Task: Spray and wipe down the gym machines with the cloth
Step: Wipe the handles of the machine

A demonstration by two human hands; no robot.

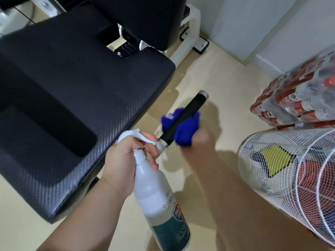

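Observation:
My left hand point(126, 160) grips the neck and trigger of a white spray bottle point(159, 200) with a dark green label, its nozzle pointing up and left. A black handle grip point(184, 115) with metal ends sticks out diagonally from beside the machine's black padded seat point(72, 98). My right hand point(199, 140), blurred, holds a blue cloth point(184, 129) bunched around the lower middle of that handle. The cloth shows on both sides of the grip.
A white wire fan guard point(290, 182) stands close at the right. Shrink-wrapped packs of red-labelled bottles point(297, 98) are stacked behind it. The white machine frame point(192, 29) meets the beige floor point(208, 73) near a white wall.

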